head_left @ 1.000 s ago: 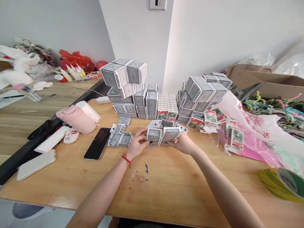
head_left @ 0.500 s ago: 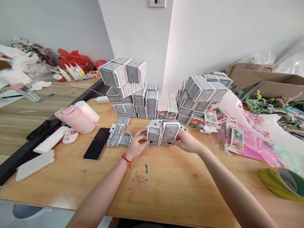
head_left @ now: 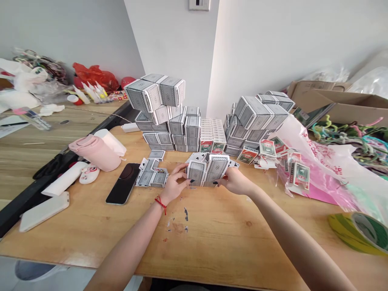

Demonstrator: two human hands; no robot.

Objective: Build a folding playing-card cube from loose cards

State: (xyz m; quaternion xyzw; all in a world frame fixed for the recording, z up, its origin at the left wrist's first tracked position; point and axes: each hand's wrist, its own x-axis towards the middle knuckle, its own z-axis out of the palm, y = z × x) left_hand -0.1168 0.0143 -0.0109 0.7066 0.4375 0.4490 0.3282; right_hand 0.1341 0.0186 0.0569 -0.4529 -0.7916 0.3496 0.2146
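Two joined boxes folded from playing cards, a left box and a taller-looking right box, stand on the table with their grey patterned backs outward. My left hand grips the left box from its side, thumb on the front face. My right hand holds the right box from the other side, its thumb at the lower front and its other fingers hidden behind. Loose playing cards lie behind the boxes. Left of my left hand are folded playing cards, partly assembled and lying low.
Tall stacks of card boxes stand behind, one left and one right, with rows of card packs between. A phone, pink bottle and power bank lie left. Green tape and a cardboard box are right.
Both hands keep hold of the card boxes. The right box's top now shows more, and the right thumb sits slightly further left. The whole view has shifted a little.
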